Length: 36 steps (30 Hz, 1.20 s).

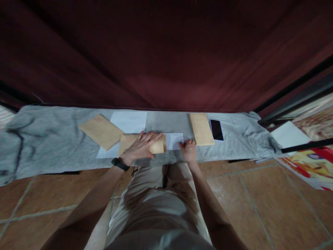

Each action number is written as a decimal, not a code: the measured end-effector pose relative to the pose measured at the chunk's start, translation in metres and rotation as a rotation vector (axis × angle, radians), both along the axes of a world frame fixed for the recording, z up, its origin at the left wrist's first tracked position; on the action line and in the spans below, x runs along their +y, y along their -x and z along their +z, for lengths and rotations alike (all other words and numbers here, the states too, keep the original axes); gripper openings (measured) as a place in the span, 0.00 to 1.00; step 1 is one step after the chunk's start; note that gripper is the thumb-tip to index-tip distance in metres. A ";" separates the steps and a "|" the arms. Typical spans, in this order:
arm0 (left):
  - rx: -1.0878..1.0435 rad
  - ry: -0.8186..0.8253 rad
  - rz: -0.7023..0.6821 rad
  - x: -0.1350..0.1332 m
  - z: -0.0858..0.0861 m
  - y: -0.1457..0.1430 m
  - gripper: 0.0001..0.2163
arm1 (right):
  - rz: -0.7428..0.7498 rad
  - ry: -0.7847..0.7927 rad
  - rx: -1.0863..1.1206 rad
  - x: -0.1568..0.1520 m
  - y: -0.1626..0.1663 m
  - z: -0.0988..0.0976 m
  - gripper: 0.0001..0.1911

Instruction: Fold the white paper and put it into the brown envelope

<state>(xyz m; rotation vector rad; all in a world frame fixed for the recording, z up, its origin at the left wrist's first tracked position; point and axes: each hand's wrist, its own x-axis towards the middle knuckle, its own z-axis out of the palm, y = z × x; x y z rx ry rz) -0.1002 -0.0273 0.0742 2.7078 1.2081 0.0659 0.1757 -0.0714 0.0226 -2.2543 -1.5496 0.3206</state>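
My left hand (142, 146) lies flat, fingers stretched, on a brown envelope (158, 147) at the near edge of a grey cloth-covered table (52, 146). A folded white sheet (173, 140) sticks out of the envelope's right end. My right hand (188, 150) pinches the sheet's right edge with curled fingers. A black band sits on my left wrist.
Another brown envelope (101, 131) lies to the left on white paper (129, 121). A third envelope (201, 128) and a black phone (216, 130) lie to the right. A dark red curtain hangs behind. White paper (288, 134) and a colourful print (309, 163) sit at right above the tiled floor.
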 end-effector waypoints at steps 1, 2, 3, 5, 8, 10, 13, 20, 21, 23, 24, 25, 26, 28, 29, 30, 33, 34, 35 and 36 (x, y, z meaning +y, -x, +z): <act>-0.002 0.001 -0.002 0.000 0.000 0.000 0.55 | -0.011 0.018 -0.005 0.002 0.001 0.002 0.16; -0.003 0.002 -0.003 -0.001 0.000 0.001 0.55 | -0.019 0.038 -0.007 0.003 0.003 0.003 0.16; -0.002 0.003 -0.001 -0.002 0.000 0.001 0.55 | -0.024 0.060 -0.008 0.004 0.004 0.004 0.16; 0.002 0.002 0.003 -0.003 0.001 0.002 0.55 | -0.034 0.105 -0.005 0.005 0.006 0.006 0.17; -0.010 -0.019 -0.003 -0.007 0.002 0.004 0.55 | -0.048 0.147 0.006 0.006 0.009 0.007 0.17; -0.045 -0.054 -0.020 -0.012 0.002 0.004 0.53 | -0.064 0.146 0.026 0.006 0.009 0.006 0.17; -0.115 -0.103 -0.051 -0.028 -0.002 0.000 0.49 | -0.095 0.110 0.091 0.007 0.008 0.002 0.14; -0.237 -0.079 -0.159 -0.083 -0.019 -0.023 0.41 | -0.099 -0.124 0.592 0.008 -0.006 -0.012 0.10; -0.251 -0.065 -0.161 -0.089 -0.021 -0.026 0.40 | -0.108 -0.154 0.660 0.007 -0.010 -0.012 0.12; -0.283 -0.017 -0.155 -0.099 -0.025 -0.031 0.38 | -0.129 -0.186 0.731 0.001 -0.019 -0.012 0.15; -0.304 0.016 -0.146 -0.103 -0.027 -0.034 0.36 | -0.140 -0.194 0.754 -0.004 -0.024 -0.012 0.17; -0.330 0.052 -0.133 -0.106 -0.029 -0.036 0.35 | -0.151 -0.204 0.782 -0.010 -0.029 -0.011 0.19; -0.360 0.090 -0.117 -0.109 -0.030 -0.038 0.33 | -0.164 -0.216 0.809 -0.018 -0.034 -0.010 0.21; -0.436 0.162 -0.077 -0.113 -0.034 -0.043 0.29 | -0.185 -0.244 0.864 -0.036 -0.045 -0.009 0.23; -0.483 0.197 -0.048 -0.114 -0.036 -0.047 0.27 | -0.207 -0.277 0.956 -0.045 -0.050 -0.008 0.24; -0.536 0.236 -0.009 -0.114 -0.038 -0.051 0.26 | -0.233 -0.302 1.040 -0.055 -0.055 -0.008 0.26; -0.748 0.403 0.185 -0.113 -0.039 -0.068 0.26 | -0.256 -0.288 1.207 -0.079 -0.066 -0.005 0.26; -0.828 0.478 0.265 -0.112 -0.038 -0.075 0.27 | -0.257 -0.274 1.236 -0.085 -0.069 -0.004 0.26; -0.909 0.557 0.343 -0.110 -0.036 -0.082 0.28 | -0.249 -0.254 1.260 -0.091 -0.070 -0.002 0.26; -0.989 0.631 0.412 -0.109 -0.033 -0.088 0.28 | -0.237 -0.232 1.280 -0.095 -0.071 0.000 0.25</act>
